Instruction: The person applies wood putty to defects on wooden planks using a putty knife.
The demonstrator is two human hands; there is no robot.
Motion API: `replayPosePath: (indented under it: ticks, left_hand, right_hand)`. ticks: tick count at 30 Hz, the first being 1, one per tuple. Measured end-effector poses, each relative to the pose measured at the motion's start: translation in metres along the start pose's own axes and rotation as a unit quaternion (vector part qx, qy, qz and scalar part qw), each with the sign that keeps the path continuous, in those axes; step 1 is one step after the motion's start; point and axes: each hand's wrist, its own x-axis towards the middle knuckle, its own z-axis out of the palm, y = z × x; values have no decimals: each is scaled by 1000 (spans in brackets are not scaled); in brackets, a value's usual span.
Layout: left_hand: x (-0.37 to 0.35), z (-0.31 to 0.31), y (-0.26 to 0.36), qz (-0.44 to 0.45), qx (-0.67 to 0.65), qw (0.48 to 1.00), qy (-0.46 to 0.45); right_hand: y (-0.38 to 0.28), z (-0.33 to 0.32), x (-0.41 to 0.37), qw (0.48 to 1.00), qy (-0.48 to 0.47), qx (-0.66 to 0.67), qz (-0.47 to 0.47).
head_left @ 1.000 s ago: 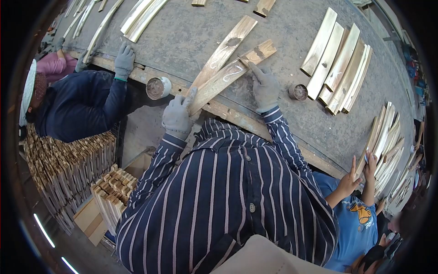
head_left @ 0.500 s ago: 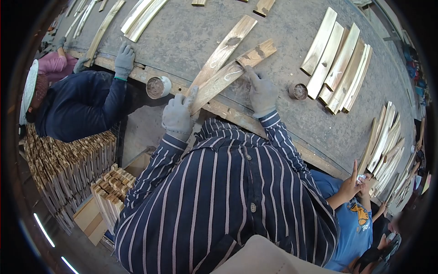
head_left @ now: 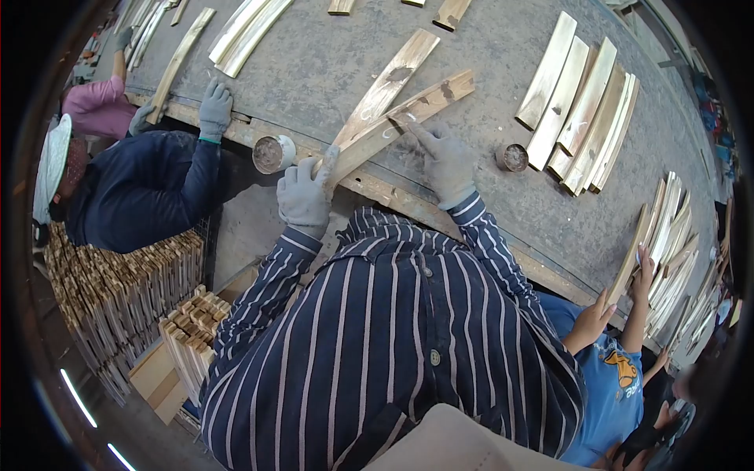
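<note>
the gloved fingers [head_left: 312, 174] of the left hand [head_left: 305, 196] were closed around the near end of a long curved slat [head_left: 397, 116], which was gripped at the table's edge. the forefinger [head_left: 416, 135] of the right hand [head_left: 446, 161] was stretched out and laid on the slat about halfway along it; the other fingers were loosely bent and nothing was clasped in them. the slat was laid slantwise on the grey table [head_left: 314, 55], with its near end over the wooden edge rail [head_left: 393, 195] and its far end pointed away to the right. a second, wider slat [head_left: 389, 82] was laid just beyond it at a steeper slant, and the two were brought close together at their near ends. a round tin [head_left: 272, 153] was set on the rail just left of the left hand, and a smaller tin [head_left: 513, 157] was set near the right hand, on its right. further right, a row of pale slats [head_left: 581, 102] was laid side by side. at the left, a co-worker's grey-gloved hand [head_left: 214, 106] was rested on the rail, and a pink sleeve [head_left: 98, 98] could be seen beyond it. at the near right, the hands [head_left: 640, 271] of a person in a blue shirt [head_left: 616, 377] were raised to more slats [head_left: 664, 228] laid at the table's right edge. stacks of cut pieces [head_left: 118, 290] were piled below the table on the left
</note>
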Motion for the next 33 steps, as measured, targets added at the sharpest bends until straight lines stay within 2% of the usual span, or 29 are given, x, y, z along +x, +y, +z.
replayPosePath:
  ticks: [2, 3, 5, 7, 11, 14, 16, 20, 22, 25, 27, 31, 32, 33]
  left_hand:
    - [2, -2, 2, -6, -27, 999, -24]
    - [3, -3, 3, -10, -40, 998, -39]
    - [7, -3, 7, -11, -54, 997, -55]
    - [11, -4, 13, -12, -55, 996, -65]
    - [16, -10, 21, -12, -60, 995, -77]
    - [17, -14, 22, -18, -39, 996, -79]
    - [18, -14, 21, -17, -35, 996, -85]
    - [18, -12, 18, -9, -27, 997, -68]
    - [16, -3, 16, 14, 15, 1000, -16]
    - [17, 1, 13, 25, 27, 999, 16]
    - [18, 2, 12, 31, 42, 998, 31]
    - [18, 7, 10, 39, 60, 997, 42]
    - [19, 5, 10, 40, 61, 996, 42]
    - [20, 2, 10, 25, 7, 1000, 11]
  right_hand:
    - [12, 9, -4, 992, 21, 118, 34]
    - [18, 10, -5, 992, 22, 117, 37]
    - [28, 8, -7, 985, 107, 118, 66]
    - [33, 6, -10, 987, 104, 79, 97]
    - [38, 7, -5, 991, 108, 25, 76]
    - [30, 18, -2, 993, 113, 16, 17]
    - [28, 26, -7, 996, 75, -51, 11]
    - [25, 7, -22, 992, 85, -88, 39]
    - [22, -7, -18, 990, 84, -99, 51]
    - [19, -16, 5, 990, 76, -114, 45]
    - [13, -18, 18, 986, 1, -164, 24]
    - [5, -32, 17, 984, 1, -177, -23]
    - [5, -41, 13, 989, -46, -140, -4]
    - [9, -47, 10, 990, -93, -103, 16]
